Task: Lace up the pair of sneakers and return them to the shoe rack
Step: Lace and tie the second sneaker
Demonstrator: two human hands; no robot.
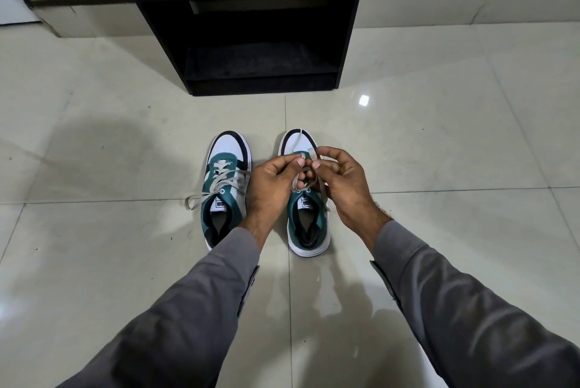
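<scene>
Bare floor (94, 136) all round; shoe rack (251, 26) blocks ahead

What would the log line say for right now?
step: lacing | both hands on right sneaker lace | left sneaker laced, ends loose | shoe rack ahead | sneakers on floor

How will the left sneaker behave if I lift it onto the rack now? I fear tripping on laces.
The left sneaker probably lifts stiffly. Its loose lace looks floppy, untied, and would likely dangle or drag.
</scene>
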